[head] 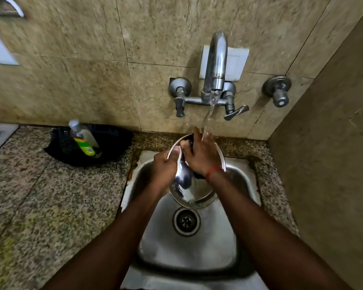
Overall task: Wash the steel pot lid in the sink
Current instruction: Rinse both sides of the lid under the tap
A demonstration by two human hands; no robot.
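Round shiny steel pot lid (190,192), tilted between 2 hands above the steel sink (187,254): left hand (164,166) grips its rim, right hand (199,154) lies flat-fingered on it under tap water (211,107); the wet rim may slip.

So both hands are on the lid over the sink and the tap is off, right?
No, the tap is on. The head view shows water pouring from it onto the right hand. The rest holds: the left hand grips the rim of the lid, and the right hand rests on it, over the sink.
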